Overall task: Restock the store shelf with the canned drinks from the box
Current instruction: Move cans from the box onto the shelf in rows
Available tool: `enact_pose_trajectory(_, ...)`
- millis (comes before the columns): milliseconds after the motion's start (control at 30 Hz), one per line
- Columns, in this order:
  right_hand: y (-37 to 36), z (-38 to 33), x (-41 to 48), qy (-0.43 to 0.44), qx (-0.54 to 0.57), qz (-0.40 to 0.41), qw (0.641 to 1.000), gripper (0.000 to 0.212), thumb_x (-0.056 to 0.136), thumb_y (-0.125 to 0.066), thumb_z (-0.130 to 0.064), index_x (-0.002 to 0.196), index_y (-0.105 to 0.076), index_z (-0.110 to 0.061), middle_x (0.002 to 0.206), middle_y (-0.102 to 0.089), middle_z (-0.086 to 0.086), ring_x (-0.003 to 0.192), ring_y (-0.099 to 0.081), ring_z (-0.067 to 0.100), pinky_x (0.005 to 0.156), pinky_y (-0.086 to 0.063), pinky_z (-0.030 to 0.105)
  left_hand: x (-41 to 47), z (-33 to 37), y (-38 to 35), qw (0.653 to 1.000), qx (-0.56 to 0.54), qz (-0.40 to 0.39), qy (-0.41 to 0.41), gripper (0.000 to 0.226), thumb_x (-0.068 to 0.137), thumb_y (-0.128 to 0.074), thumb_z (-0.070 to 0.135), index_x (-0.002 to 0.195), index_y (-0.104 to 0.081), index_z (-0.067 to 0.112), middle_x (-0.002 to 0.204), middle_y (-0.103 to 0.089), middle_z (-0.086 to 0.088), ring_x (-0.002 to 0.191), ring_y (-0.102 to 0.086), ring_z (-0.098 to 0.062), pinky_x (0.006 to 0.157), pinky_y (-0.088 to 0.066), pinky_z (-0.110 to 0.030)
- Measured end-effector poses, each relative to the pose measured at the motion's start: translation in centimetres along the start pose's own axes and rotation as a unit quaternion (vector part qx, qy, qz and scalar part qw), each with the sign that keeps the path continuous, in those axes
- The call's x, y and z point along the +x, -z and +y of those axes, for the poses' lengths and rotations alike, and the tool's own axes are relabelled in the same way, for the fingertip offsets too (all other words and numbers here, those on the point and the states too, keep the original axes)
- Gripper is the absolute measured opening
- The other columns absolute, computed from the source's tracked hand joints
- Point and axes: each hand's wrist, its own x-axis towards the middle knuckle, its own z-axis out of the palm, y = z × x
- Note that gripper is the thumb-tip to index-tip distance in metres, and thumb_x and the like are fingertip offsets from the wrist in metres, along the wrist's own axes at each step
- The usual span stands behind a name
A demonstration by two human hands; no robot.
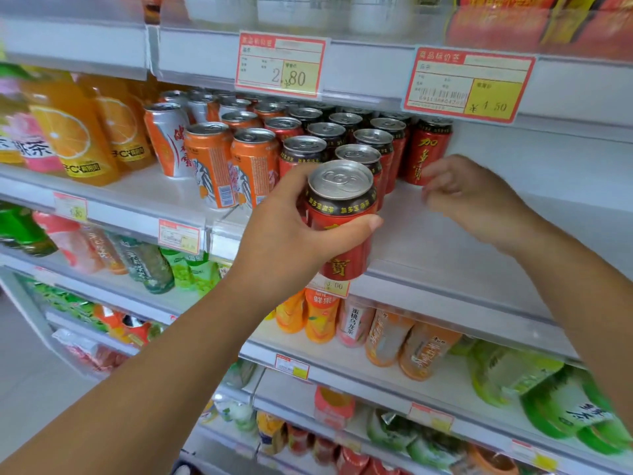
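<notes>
My left hand (287, 231) grips a red canned drink (340, 217) with a black top band, holding it upright just in front of the shelf's front edge. Behind it, several matching red cans (376, 142) stand in rows on the white shelf (445, 241). My right hand (476, 197) hovers over the bare part of the shelf with fingers loosely curled and nothing in it, just right of the outermost red can (428, 150). The box is out of view.
Orange cans (236, 162) stand left of the red ones, with orange juice bottles (78, 132) further left. Price tags (279, 65) hang from the shelf above. Lower shelves hold bottled teas and juices (394, 334). Bare shelf surface extends to the right of the red cans.
</notes>
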Motion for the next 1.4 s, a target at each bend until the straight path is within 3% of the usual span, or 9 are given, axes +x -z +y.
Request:
enact_pose_trajectory(133,-1.5,-2.9,-6.4,0.076,0.155,-0.169,0.970,0.082,0.072,-0.082,-0.012,0.131,-0.037,-0.045,0.126,-0.057,-0.018,0.115,-0.056,-0.004,0.098,-0.044,0.015,0.7,0.2,-2.1,1.000,-0.003,-0.015,-0.020,0.061,0.064,-0.087,0.041,0.118,-0.060,0.028,0.102,-0.070,0.018,0.096,-0.064,0.005,0.086,-0.051,-0.019)
enact_pose_trajectory(333,-3.1,-2.9,-7.1,0.036,0.168,0.048,0.984,0.066,0.066,-0.086,-0.017,0.115,-0.049,-0.039,0.104,-0.065,-0.024,0.094,-0.061,-0.014,0.074,-0.046,0.005,1.4,0.7,-4.7,0.996,-0.005,-0.080,-0.039,0.075,0.064,-0.082,0.048,0.131,-0.053,0.028,0.114,-0.067,0.016,0.105,-0.061,0.006,0.096,-0.050,-0.027)
enact_pose_trajectory(467,-1.9,-0.8,-4.3,-0.025,0.122,0.100,0.987,0.073,0.063,-0.088,-0.032,0.122,-0.046,-0.028,0.108,-0.064,-0.017,0.095,-0.062,-0.006,0.079,-0.049,0.014,1.1,-1.6,-3.4,0.990,0.073,-0.107,-0.051,0.065,0.075,-0.078,0.042,0.133,-0.052,0.027,0.120,-0.064,0.014,0.109,-0.058,0.004,0.096,-0.047,-0.021)
enact_pose_trajectory(567,-1.5,0.9,-1.4,-0.070,0.094,0.107,0.987,0.078,0.066,-0.087,-0.031,0.127,-0.040,-0.020,0.112,-0.060,-0.008,0.098,-0.060,0.005,0.083,-0.047,0.024,0.6,-4.8,-1.7,0.972,0.200,-0.085,-0.090,0.049,0.076,-0.075,0.048,0.119,-0.062,0.029,0.106,-0.067,0.014,0.103,-0.057,-0.004,0.088,-0.046,-0.025)
enact_pose_trajectory(733,-2.1,2.8,2.8,-0.099,0.104,0.111,0.983,0.078,0.073,-0.083,-0.028,0.131,-0.034,-0.012,0.116,-0.052,-0.002,0.101,-0.055,0.011,0.086,-0.043,0.027,1.0,-9.6,-0.5,0.916,0.345,-0.068,-0.192,0.057,0.072,-0.062,0.068,0.106,-0.067,0.023,0.102,-0.065,0.006,0.097,-0.057,-0.019,0.087,-0.041,-0.034)
enact_pose_trajectory(1033,-2.6,3.8,7.1,-0.088,0.024,0.123,0.988,0.076,0.075,-0.080,-0.038,0.134,-0.040,-0.012,0.133,-0.055,0.007,0.119,-0.055,0.022,0.097,-0.045,0.032,1.0,-10.4,-0.5,0.917,0.333,-0.049,-0.215,0.055,0.072,-0.060,0.069,0.103,-0.067,0.024,0.100,-0.059,0.006,0.096,-0.051,-0.017,0.086,-0.030,-0.026)
enact_pose_trajectory(1233,-3.4,4.7,7.3,-0.107,0.038,0.149,0.982,0.073,0.075,-0.079,-0.041,0.129,-0.040,-0.012,0.126,-0.058,0.007,0.112,-0.058,0.021,0.084,-0.041,0.025,1.0,-10.5,-0.6,0.915,0.335,-0.045,-0.218,0.057,0.072,-0.060,0.069,0.102,-0.069,0.022,0.091,-0.057,0.004,0.089,-0.052,-0.019,0.083,-0.033,-0.029)
enact_pose_trajectory(1333,-2.8,4.2,6.9,-0.154,0.044,0.113,0.981,0.093,0.073,-0.079,-0.046,0.144,-0.028,-0.015,0.140,-0.049,0.011,0.125,-0.052,0.025,0.097,-0.042,0.030,1.0,-10.2,-0.4,0.923,0.315,-0.053,-0.212,0.057,0.071,-0.061,0.068,0.102,-0.069,0.022,0.093,-0.059,0.004,0.090,-0.053,-0.019,0.084,-0.037,-0.031)
enact_pose_trajectory(1400,-2.4,3.6,5.4,-0.174,0.030,0.156,0.972,0.094,0.075,-0.077,-0.045,0.147,-0.026,-0.015,0.143,-0.046,0.012,0.126,-0.050,0.023,0.101,-0.040,0.030,0.5,-9.6,0.1,0.931,0.292,-0.045,-0.213,0.053,0.073,-0.067,0.061,0.107,-0.067,0.020,0.104,-0.061,0.002,0.100,-0.053,-0.021,0.093,-0.037,-0.031)
